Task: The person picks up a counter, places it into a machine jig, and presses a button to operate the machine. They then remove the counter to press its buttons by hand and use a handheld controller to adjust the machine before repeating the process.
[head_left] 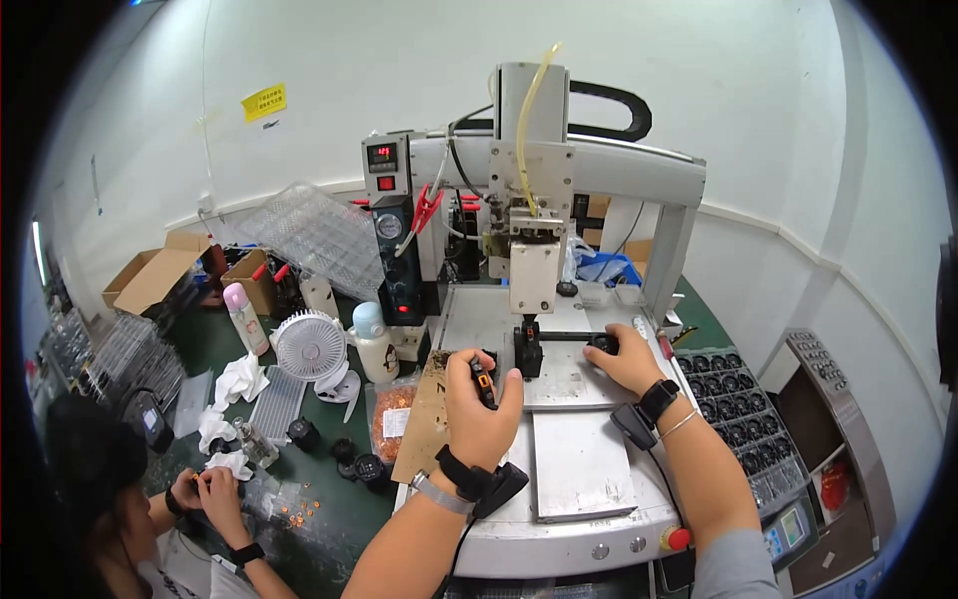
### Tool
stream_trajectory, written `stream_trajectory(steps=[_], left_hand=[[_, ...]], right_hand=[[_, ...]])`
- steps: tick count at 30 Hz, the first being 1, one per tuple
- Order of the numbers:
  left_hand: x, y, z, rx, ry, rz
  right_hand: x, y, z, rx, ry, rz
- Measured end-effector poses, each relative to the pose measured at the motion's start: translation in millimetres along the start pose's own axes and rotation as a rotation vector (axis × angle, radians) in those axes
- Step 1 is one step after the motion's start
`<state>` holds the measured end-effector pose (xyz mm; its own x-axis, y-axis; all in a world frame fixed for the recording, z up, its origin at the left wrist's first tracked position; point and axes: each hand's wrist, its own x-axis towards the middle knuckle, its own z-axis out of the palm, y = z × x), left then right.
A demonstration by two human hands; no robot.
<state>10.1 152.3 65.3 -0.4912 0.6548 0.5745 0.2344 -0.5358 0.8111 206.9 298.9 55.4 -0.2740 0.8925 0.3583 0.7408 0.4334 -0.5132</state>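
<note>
My left hand (pixel 481 409) is closed round a small black object with orange marks (pixel 484 382); its exact kind I cannot make out. My right hand (pixel 631 365) has its fingers on a round black part (pixel 604 343) above the machine's bed, right of the middle. Between the hands a black fixture (pixel 529 349) stands upright under the head (pixel 533 278) of a white benchtop gantry machine. The right fingertips are partly hidden by the hand.
A tray of round black parts (pixel 733 409) lies at the right, with a red stop button (pixel 677 539) at the machine's front. At left are a white fan (pixel 311 349), a bottle (pixel 374 344) and a bag of orange pieces (pixel 391 414). A co-worker's hands (pixel 210 494) work at lower left.
</note>
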Motion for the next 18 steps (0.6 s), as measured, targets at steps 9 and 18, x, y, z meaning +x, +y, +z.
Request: stream_trajectory(steps=[9, 18], left_hand=[[-5.8, -4.8, 5.7, 0.053, -0.106, 0.035], [-5.0, -4.7, 5.8, -0.033, -0.089, -0.075]], right_hand=[[-3.3, 6.6, 10.8, 0.042, 0.177, -0.117], [-4.3, 8.0, 10.0, 0.112, 0.188, -0.062]])
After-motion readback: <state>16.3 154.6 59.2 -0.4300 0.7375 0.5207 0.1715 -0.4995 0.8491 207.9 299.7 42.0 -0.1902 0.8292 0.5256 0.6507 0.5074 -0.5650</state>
